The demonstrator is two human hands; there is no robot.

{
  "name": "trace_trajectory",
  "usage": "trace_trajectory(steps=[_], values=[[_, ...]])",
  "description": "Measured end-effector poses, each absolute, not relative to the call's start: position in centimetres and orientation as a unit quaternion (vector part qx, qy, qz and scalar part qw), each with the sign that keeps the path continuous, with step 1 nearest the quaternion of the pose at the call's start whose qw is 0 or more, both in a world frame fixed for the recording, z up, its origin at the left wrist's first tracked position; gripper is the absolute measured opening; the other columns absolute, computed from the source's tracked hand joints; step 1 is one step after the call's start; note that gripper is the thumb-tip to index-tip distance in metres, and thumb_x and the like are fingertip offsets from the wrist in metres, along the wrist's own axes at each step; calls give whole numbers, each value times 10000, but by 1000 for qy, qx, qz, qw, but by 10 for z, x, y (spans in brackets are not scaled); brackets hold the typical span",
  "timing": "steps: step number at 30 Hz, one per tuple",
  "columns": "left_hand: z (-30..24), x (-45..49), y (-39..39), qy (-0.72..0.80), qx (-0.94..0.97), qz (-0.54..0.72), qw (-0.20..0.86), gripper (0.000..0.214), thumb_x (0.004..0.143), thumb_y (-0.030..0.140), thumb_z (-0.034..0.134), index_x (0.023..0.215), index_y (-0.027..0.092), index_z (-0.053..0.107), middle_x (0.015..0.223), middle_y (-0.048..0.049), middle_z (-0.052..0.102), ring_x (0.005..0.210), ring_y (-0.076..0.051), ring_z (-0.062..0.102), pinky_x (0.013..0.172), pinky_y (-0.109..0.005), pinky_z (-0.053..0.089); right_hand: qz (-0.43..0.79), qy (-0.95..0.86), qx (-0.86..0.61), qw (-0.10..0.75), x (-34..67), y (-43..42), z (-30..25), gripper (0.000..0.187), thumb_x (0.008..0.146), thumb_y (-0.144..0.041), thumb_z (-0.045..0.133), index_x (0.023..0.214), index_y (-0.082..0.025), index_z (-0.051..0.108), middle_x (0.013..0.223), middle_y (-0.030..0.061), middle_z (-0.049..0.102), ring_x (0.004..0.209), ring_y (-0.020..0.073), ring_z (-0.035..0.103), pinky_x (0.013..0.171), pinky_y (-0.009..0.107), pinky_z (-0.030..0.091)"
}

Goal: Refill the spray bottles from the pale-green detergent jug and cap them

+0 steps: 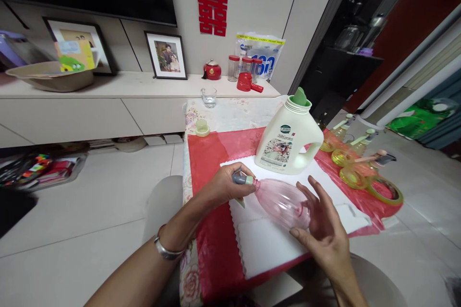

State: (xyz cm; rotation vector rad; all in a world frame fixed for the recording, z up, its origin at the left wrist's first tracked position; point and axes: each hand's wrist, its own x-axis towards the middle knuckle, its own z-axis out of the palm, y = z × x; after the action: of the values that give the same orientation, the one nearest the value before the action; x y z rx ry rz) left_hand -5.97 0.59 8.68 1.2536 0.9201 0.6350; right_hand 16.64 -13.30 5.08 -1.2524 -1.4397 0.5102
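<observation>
A clear pink spray bottle point(279, 197) is held on its side over a white cloth point(273, 240). My left hand point(226, 184) is closed round its grey and green spray head point(243, 180). My right hand point(320, 223) cups the bottle's base, fingers curled against it. Behind stands a cream detergent jug point(288, 141) with a green open spout. A pale green cap point(202, 127) lies at the table's far left.
Yellow spray bottles point(355, 163) lie at the right on the red table cover point(211, 163). A glass cup point(209, 97) stands at the far edge. The shelf behind carries a red teapot point(212, 70), jars point(245, 68) and photo frames point(166, 56).
</observation>
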Motion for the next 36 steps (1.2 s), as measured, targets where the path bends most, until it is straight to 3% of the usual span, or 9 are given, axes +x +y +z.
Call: trace_trajectory(steps=[4, 11, 14, 19, 25, 29, 33, 36], values=[[88, -62, 5, 399, 549, 281, 679, 332, 597, 279, 833, 834, 168, 628, 578, 93, 470, 480, -67, 497, 455, -225, 542, 233, -571, -524, 588, 170, -135, 43, 672, 854, -320, 735, 1463, -207, 475, 1435, 167, 485, 1316, 294, 506, 1009, 419, 524], [79, -48, -11, 381, 542, 291, 690, 316, 639, 308, 810, 849, 179, 612, 572, 96, 472, 496, -55, 441, 459, -192, 490, 201, -402, -564, 693, 152, -124, 13, 483, 945, -387, 594, 1361, -149, 538, 1250, 189, 615, 996, 212, 669, 725, 288, 535], [77, -42, -16, 406, 537, 312, 670, 309, 650, 329, 794, 839, 178, 601, 557, 102, 445, 489, -54, 415, 449, -185, 466, 191, -397, -568, 695, 146, -118, 8, 443, 957, -386, 574, 1321, -135, 552, 1260, 183, 607, 1035, 221, 654, 794, 329, 533], [74, -43, -15, 391, 568, 283, 666, 255, 671, 299, 753, 833, 184, 593, 588, 90, 481, 511, -72, 463, 478, -213, 496, 159, -444, -590, 656, 156, -117, 18, 471, 868, -362, 704, 1276, -148, 606, 1163, 133, 651, 1085, 235, 625, 930, 376, 488], [62, -42, -15, 405, 619, 282, 611, 206, 699, 243, 715, 884, 194, 637, 592, 89, 497, 528, -62, 446, 476, -168, 372, 152, -516, -581, 611, 167, -111, 28, 330, 829, -321, 741, 1127, -187, 694, 1068, 85, 665, 1031, 210, 621, 911, 348, 491], [53, -41, -18, 407, 593, 278, 637, 263, 681, 299, 759, 876, 195, 618, 613, 87, 510, 524, -70, 465, 475, -186, 447, 176, -521, -580, 601, 167, -105, 27, 289, 832, -345, 738, 1065, -176, 711, 1023, 85, 672, 972, 200, 634, 874, 334, 505], [50, -41, -20, 410, 571, 278, 655, 243, 667, 306, 757, 823, 192, 609, 615, 87, 490, 504, -71, 460, 434, -206, 503, 201, -483, -580, 625, 166, -106, 19, 307, 884, -368, 687, 1114, -165, 677, 1021, 95, 684, 951, 197, 657, 845, 319, 522], [51, -43, -19, 416, 551, 299, 659, 236, 674, 307, 757, 815, 191, 607, 587, 102, 449, 469, -56, 436, 411, -188, 488, 228, -465, -569, 639, 168, -109, 14, 368, 939, -414, 600, 1199, -157, 640, 1178, 135, 651, 1073, 227, 643, 877, 339, 531]])
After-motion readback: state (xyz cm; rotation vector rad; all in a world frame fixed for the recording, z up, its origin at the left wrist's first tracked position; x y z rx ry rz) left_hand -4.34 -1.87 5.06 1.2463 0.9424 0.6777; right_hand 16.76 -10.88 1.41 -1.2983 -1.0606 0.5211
